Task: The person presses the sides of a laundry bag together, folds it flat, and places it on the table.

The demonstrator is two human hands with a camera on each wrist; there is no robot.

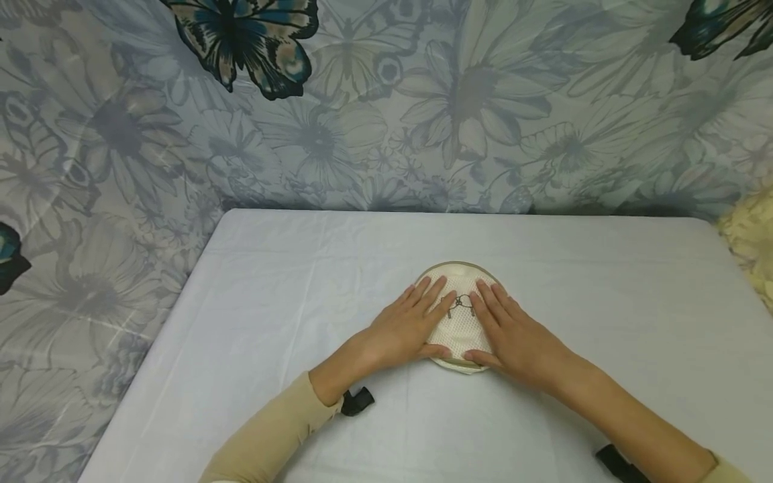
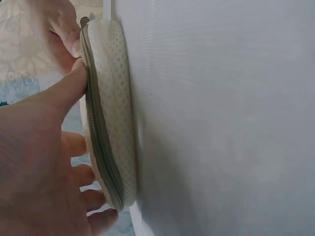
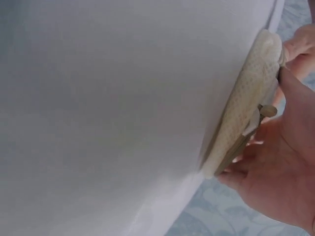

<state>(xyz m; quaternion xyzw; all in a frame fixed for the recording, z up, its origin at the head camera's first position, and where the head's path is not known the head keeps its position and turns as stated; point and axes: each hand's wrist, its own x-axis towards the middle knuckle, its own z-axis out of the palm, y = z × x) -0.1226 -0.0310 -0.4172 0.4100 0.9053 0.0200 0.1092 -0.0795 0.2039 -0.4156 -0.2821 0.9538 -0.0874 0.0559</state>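
Note:
A round, cream mesh zip pouch (image 1: 460,335) lies flat on the white-covered table, a small dark line drawing on its top. My left hand (image 1: 401,329) rests on its left half with fingers extended, and my right hand (image 1: 513,335) lies likewise across the right half. Both thumbs touch near the front rim. The left wrist view gives the pouch's thick mesh side (image 2: 114,88) and a closed stretch of olive zipper (image 2: 96,113) along the upper edge. In the right wrist view, a zipper pull (image 3: 267,111) sticks out by the right palm. Hands cover part of the top.
The white tablecloth (image 1: 290,302) spreads around the pouch. Behind the table hangs a grey floral cloth (image 1: 362,147) with butterflies. Something pale yellow and ruffled (image 1: 751,241) stands at the right edge. A black strap (image 1: 357,401) sits at the left wrist.

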